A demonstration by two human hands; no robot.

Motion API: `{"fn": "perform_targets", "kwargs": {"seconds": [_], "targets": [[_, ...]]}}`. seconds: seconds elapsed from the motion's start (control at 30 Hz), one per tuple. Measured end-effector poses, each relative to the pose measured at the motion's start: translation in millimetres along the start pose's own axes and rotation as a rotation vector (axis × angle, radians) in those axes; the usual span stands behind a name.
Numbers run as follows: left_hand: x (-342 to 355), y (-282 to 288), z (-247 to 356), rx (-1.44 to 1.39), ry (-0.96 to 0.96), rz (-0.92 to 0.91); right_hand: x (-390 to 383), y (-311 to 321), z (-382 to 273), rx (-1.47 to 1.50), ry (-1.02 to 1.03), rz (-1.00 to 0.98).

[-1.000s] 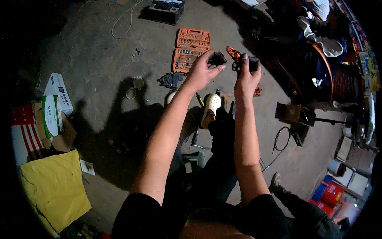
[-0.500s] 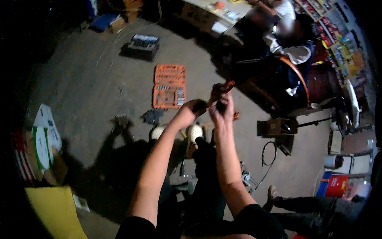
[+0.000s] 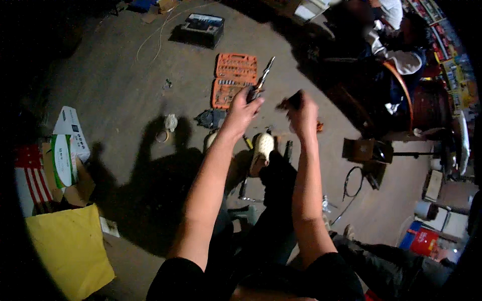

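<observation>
My left hand (image 3: 243,108) is closed round the lower end of a slim, shiny metal rod-like tool (image 3: 267,72), which points up and slightly right. Its exact kind is hard to make out. The tool's tip reaches past the right side of an open orange socket set case (image 3: 236,66) on the floor. To the right and apart, my right hand (image 3: 303,111) has its fingers curled, with something dark at the fingertips, too blurred to name. Just behind the right wrist lies a small orange thing (image 3: 320,126). A dark grey piece (image 3: 211,119) sits below the case.
A car battery (image 3: 202,30) stands beyond the case. On the left are cartons (image 3: 70,135) and a yellow sheet (image 3: 70,251). An open box (image 3: 369,150) and a looped black cable (image 3: 353,183) lie right. Other people sit far right; another person's leg (image 3: 381,256) stretches in lower right.
My hands have come apart from each other. The shiny tool now shows in the left hand, and the orange thing seen at my fingers is no longer there. The view has shifted.
</observation>
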State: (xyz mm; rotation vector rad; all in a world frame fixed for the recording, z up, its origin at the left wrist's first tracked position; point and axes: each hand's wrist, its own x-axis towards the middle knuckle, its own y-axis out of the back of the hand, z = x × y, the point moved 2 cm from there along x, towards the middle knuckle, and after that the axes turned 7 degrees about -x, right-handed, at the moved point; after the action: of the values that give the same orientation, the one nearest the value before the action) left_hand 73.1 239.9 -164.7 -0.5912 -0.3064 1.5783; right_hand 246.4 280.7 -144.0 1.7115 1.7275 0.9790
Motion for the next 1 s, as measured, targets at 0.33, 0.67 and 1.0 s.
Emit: {"fn": "perform_targets", "kwargs": {"seconds": [0.33,0.67,1.0], "targets": [[-33,-18,6,-0.162,-0.08,-0.032,-6,-5,-33,1.544,-0.496,0.05],[-44,-19,11,-0.363,-0.079,-0.071,-30,13,-55,1.253,-0.367,-0.502],[-50,-23,17,-0.481,-0.084,-0.143,-34,17,-61,1.113,-0.188,-0.652]]}}
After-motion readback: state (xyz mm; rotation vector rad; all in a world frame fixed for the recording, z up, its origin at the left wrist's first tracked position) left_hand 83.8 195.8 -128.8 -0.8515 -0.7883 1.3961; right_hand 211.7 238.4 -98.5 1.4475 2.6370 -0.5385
